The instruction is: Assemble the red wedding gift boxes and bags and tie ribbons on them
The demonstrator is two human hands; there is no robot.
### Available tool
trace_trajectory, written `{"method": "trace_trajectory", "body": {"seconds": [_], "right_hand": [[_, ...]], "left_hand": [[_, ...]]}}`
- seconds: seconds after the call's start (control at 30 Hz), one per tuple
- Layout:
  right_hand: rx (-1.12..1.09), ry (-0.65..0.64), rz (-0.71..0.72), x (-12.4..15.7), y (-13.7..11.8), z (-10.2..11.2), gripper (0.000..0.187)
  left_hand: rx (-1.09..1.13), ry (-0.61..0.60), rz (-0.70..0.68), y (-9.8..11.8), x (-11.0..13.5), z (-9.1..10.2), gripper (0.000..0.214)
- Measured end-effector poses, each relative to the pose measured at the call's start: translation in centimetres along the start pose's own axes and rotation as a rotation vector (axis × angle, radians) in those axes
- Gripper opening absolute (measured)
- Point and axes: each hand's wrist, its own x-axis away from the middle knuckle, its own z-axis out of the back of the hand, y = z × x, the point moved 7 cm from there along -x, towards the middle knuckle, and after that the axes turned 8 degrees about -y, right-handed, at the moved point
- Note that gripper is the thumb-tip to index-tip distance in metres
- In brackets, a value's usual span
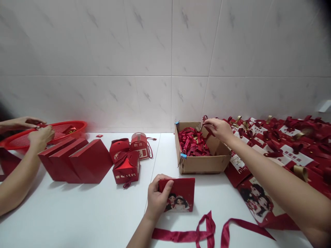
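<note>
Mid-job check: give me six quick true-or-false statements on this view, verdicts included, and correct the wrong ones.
1. The left hand holds a red packet printed with a cartoon couple. True.
2. The right hand lies flat on the white table. False: the right hand is raised at the cardboard box.
3. The three red boxes are in the red basket. False: the three red boxes stand on the white table.
4. The cardboard box holds ribbons. True.
5. The loose ribbon in front is blue. False: the loose ribbon is dark red.
6. Another person's hand is at the red basket. True.
</note>
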Motion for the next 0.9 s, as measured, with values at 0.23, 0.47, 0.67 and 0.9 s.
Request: {"method": "trace_trajectory", "body": {"seconds": [0.23,0.47,0.67,0.9], "right_hand": [[-0.084,-0.111,-0.033,0.1,0.6,-1.4,0.01],[-0.428,0.072,0.082,2.9,-2.2,1.2,0.02],[-0.852,0.289,0.207,11.2,-9.1,1.0,0.014],[-1.21,0.129,0.343,14.1,-13.4,-3.5,0.006]], "left_hand": [[-0.026,0.017,-0.018,0.3,0.0,0.0,0.014],[-0.061,0.038,-0.029,0.4,0.0,0.0,0.014],[-0.105,0.061,0.014,0.6,0.4,0.4,0.014],[-0.184,-0.163,0.075,3.1,-0.6,0.7,0.021]]}}
